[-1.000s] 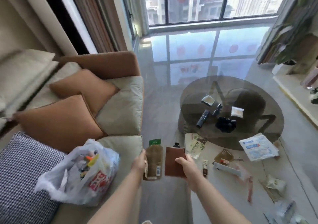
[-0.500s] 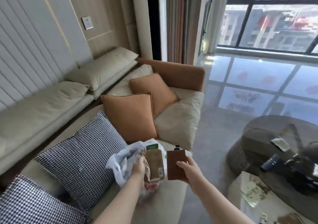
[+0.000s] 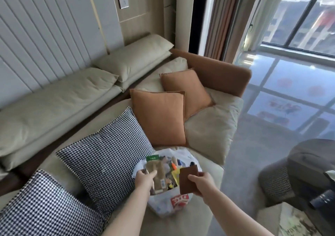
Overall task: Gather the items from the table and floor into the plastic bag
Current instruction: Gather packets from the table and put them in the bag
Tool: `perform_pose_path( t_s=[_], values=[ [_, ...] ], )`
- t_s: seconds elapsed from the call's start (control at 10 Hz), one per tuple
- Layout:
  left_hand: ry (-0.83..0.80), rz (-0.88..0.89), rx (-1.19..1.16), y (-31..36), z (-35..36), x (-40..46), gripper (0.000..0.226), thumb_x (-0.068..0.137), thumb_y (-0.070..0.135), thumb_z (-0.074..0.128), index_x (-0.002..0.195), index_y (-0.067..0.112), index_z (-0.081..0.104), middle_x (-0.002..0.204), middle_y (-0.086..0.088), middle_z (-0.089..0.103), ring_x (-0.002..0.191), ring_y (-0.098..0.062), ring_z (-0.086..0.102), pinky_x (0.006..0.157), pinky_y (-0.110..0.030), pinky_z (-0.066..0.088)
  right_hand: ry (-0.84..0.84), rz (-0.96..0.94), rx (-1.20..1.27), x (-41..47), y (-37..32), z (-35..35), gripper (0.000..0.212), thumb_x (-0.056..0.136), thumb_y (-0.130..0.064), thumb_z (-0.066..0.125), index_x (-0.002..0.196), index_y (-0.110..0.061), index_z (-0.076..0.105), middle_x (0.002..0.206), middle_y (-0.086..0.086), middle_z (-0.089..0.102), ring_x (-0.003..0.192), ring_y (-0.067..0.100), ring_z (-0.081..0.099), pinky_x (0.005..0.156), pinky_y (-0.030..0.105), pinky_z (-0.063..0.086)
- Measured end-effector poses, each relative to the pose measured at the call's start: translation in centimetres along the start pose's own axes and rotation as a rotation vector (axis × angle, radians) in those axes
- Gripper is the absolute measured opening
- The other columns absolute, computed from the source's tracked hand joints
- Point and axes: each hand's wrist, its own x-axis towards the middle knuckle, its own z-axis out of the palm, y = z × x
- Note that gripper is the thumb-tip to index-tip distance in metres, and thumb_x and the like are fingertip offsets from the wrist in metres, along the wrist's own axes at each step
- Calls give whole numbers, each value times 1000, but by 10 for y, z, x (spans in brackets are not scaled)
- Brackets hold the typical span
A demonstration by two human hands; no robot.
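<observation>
A white plastic bag [image 3: 163, 204] with a red logo lies open on the sofa seat, filled with several colourful items. My left hand [image 3: 145, 178] grips a tan pouch [image 3: 159, 176] with a green top, held over the bag's mouth. My right hand [image 3: 203, 182] pinches a flat brown packet [image 3: 187, 178] with a dark cap, just above the bag's right side. Both items hang upright over the opening, side by side.
The beige sofa [image 3: 208, 132] carries two orange cushions [image 3: 159, 116] and two houndstooth cushions [image 3: 107, 159] to the bag's left. The round dark glass table [image 3: 311, 156] stands at the right, with a printed packet [image 3: 297, 223] on the floor beside it.
My view has swung left from the table and floor to the sofa. Both hands have carried the pouch and the packet over to the open bag.
</observation>
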Motion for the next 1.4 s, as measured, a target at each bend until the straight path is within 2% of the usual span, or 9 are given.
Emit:
perform_pose_path(
  t_s=[0.2, 0.4, 0.5, 0.6, 0.8, 1.0, 1.1, 1.3, 1.4],
  values=[
    [31, -45, 168, 7, 23, 28, 38, 94, 15, 54, 126, -3, 47, 122, -18, 57, 111, -31, 56, 85, -31, 44, -56, 3, -298, 53, -18, 20, 15, 85, -6, 55, 100, -4, 54, 100, 16, 64, 95, 31, 65, 86, 44, 55],
    [36, -124, 329, 5, 52, 64, 58, 94, 34, 51, 141, 3, 34, 129, -16, 55, 115, -30, 56, 91, -35, 46, -96, 58, -602, 89, -32, 39, 25, 85, -11, 48, 106, -7, 60, 82, 3, 54, 91, 21, 61, 84, 34, 56],
    [14, -129, 347, 3, 64, 81, 48, 93, 25, 54, 134, 4, 40, 123, -14, 58, 111, -29, 58, 95, -38, 49, -148, 48, -702, 107, -35, 44, 24, 88, -10, 47, 109, -9, 58, 75, -2, 50, 88, 18, 58, 73, 25, 53],
    [-42, -138, 327, 3, 72, 97, 54, 87, 21, 63, 135, 9, 40, 126, -9, 55, 112, -26, 57, 96, -36, 49, -184, 21, -732, 123, -37, 48, 33, 86, -7, 48, 118, -10, 52, 87, 0, 52, 93, 19, 58, 66, 23, 50],
    [-92, -200, 465, -1, 71, 105, 77, 80, 19, 71, 145, 12, 32, 145, -5, 42, 125, -24, 49, 98, -30, 44, -176, -1, -931, 132, -38, 42, 32, 87, -16, 48, 119, -14, 52, 96, -3, 46, 90, 16, 48, 81, 23, 45],
    [-144, -110, 599, 8, 68, 90, 66, 86, 23, 66, 143, 13, 35, 142, -4, 45, 123, -21, 50, 98, -30, 45, -194, -66, -799, 114, -43, 36, 53, 92, -52, 43, 112, -6, 62, 113, 13, 65, 104, 28, 61, 79, 29, 43],
    [-198, -18, 676, 15, 68, 69, 57, 87, 30, 62, 138, 16, 40, 136, -3, 51, 122, -20, 51, 99, -30, 44, -151, -76, -780, 84, -53, 24, 53, 93, -50, 42, 112, -5, 63, 95, 8, 61, 84, 20, 53, 73, 25, 38],
    [-331, 183, 806, 18, 68, 25, 35, 89, 28, 57, 123, 20, 52, 120, -1, 57, 105, -15, 54, 88, -24, 43, -63, -126, -849, 42, -32, 0, 28, 91, -21, 47, 115, -16, 60, 107, -3, 62, 102, 21, 60, 85, 24, 47],
    [-397, 299, 860, 16, 72, 1, 42, 90, 28, 57, 130, 16, 52, 132, -3, 52, 118, -17, 51, 91, -21, 40, 23, -175, -770, 19, -9, -15, 31, 87, -23, 50, 116, -24, 60, 118, -3, 63, 105, 18, 60, 89, 27, 49]
  ],
)
